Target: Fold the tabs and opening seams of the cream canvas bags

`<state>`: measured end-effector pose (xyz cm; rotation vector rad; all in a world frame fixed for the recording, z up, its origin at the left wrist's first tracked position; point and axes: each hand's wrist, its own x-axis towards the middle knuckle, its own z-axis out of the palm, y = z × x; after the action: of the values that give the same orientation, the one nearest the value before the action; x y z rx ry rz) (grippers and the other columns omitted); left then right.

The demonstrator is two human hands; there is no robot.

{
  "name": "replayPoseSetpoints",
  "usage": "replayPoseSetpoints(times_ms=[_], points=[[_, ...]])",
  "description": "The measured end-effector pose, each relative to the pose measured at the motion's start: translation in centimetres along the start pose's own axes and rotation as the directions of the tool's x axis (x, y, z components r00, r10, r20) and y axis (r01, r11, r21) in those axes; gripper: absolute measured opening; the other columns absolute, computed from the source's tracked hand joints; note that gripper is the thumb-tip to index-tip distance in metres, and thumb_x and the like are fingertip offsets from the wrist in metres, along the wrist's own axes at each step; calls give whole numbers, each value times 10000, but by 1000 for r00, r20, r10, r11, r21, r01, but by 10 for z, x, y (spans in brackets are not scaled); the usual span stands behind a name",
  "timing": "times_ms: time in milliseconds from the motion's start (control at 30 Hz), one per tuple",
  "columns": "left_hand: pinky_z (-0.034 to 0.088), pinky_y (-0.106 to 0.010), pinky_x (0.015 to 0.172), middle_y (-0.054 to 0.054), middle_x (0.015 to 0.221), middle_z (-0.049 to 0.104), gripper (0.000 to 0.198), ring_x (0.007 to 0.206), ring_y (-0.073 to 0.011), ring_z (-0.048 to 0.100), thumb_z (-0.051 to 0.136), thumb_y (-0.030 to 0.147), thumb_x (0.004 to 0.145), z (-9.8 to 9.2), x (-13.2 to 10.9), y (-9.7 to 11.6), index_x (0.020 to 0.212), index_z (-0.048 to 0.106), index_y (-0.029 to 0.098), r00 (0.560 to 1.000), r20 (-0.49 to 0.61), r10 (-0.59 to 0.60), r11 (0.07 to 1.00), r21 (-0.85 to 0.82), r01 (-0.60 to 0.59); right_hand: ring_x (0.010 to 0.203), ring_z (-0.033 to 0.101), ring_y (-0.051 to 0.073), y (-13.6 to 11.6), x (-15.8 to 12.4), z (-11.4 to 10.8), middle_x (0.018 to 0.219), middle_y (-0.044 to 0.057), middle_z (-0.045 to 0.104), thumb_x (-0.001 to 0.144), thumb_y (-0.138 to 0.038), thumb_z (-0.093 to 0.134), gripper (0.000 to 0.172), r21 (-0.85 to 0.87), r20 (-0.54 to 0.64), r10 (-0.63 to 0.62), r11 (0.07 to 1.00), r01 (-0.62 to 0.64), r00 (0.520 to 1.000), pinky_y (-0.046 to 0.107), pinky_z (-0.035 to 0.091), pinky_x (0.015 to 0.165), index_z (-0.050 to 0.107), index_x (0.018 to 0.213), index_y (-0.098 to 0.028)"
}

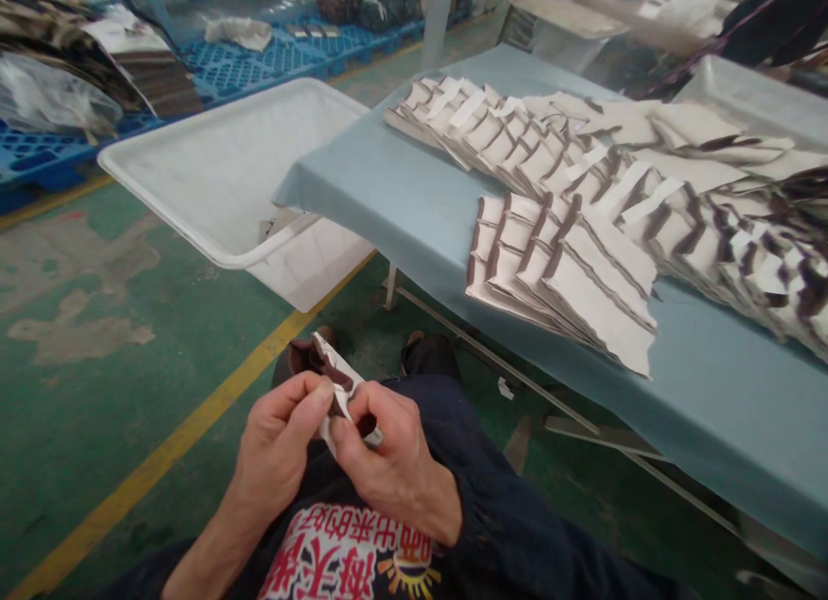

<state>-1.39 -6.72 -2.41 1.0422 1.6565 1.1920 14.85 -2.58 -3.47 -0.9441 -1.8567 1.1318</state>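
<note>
A small folded piece of dark brown and white fabric (pixel 327 363) is held over my lap. My left hand (pixel 281 436) pinches its near edge between thumb and forefinger. Close beside it, my right hand (pixel 392 453) grips the same piece, thumb against bent fingers, with a bit of white cloth between the two hands. On the table to the right lies a fanned stack of white pieces with brown edges (pixel 562 272). Behind that stack, long overlapping rows of similar pieces (pixel 517 139) carry white strips.
The blue-covered table (pixel 414 229) reaches across the right side. A white plastic tub (pixel 194 238) stands at its left end. Blue pallets (pixel 226 61) hold bundles and plastic at the back left. A metal leg frame runs beneath the table.
</note>
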Motion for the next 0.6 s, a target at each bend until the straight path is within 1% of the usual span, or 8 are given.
replayPoseSetpoints(times_ms=[67, 133, 267, 367, 400, 467, 533, 600], points=[[541, -286, 545, 9, 683, 675, 496, 572, -182, 578, 735, 613, 1118, -4, -1, 3, 778, 730, 251, 998, 54, 30, 999, -38, -28, 626, 532, 156, 2, -2, -8, 736, -54, 604, 995, -290, 676, 243, 20, -18, -86, 996, 86, 996, 297, 474, 665, 465, 878, -318], [565, -272, 564, 3, 693, 710, 460, 593, -185, 633, 783, 557, 1105, -11, -1, 10, 764, 763, 249, 994, 87, 72, 996, -62, -67, 626, 542, 151, 0, -3, -19, 762, -59, 608, 1005, -266, 667, 187, 40, 16, -139, 990, 139, 990, 290, 466, 658, 505, 925, -311], [607, -228, 596, 26, 708, 805, 289, 596, -177, 735, 793, 367, 1061, -22, 2, 31, 794, 849, 270, 960, 145, 238, 971, 3, -241, 641, 563, 137, -8, 0, -42, 810, -60, 657, 1040, -224, 707, 132, 40, 169, -148, 989, 143, 974, 280, 472, 666, 599, 998, -288], [636, -204, 613, 44, 746, 858, 245, 611, -175, 785, 772, 293, 1043, -26, 4, 47, 827, 888, 294, 932, 181, 316, 943, 46, -328, 728, 653, 152, -10, 9, -55, 889, -23, 747, 1099, -264, 789, 133, 28, 163, -172, 985, 170, 972, 287, 536, 717, 678, 1026, -268], [640, -200, 611, 46, 746, 863, 249, 610, -176, 789, 772, 291, 1037, -27, 5, 51, 815, 885, 298, 926, 190, 327, 939, 47, -341, 778, 693, 163, -10, 14, -59, 954, 2, 792, 1127, -299, 817, 123, 38, 156, -181, 983, 177, 971, 291, 566, 736, 716, 1067, -260], [643, -191, 604, 48, 736, 866, 265, 597, -175, 793, 764, 291, 1032, -28, 6, 57, 790, 873, 297, 915, 217, 339, 932, 59, -359, 915, 772, 185, -6, 26, -65, 1175, 74, 872, 1190, -372, 831, 134, 103, 170, -201, 977, 185, 965, 297, 625, 781, 784, 1197, -247], [633, -174, 592, 51, 715, 858, 287, 575, -166, 791, 750, 292, 1034, -29, 7, 63, 768, 859, 291, 908, 232, 348, 925, 73, -373, 1024, 818, 193, 0, 39, -69, 1364, 121, 888, 1247, -427, 812, 190, 221, 233, -254, 954, 203, 939, 294, 660, 808, 815, 1276, -240], [623, -158, 590, 53, 699, 850, 308, 565, -155, 792, 730, 289, 1040, -31, 7, 65, 760, 860, 285, 911, 226, 344, 926, 82, -369, 1024, 831, 183, 6, 50, -70, 1391, 120, 892, 1287, -476, 784, 245, 306, 310, -305, 929, 210, 900, 283, 659, 798, 833, 1260, -238]])
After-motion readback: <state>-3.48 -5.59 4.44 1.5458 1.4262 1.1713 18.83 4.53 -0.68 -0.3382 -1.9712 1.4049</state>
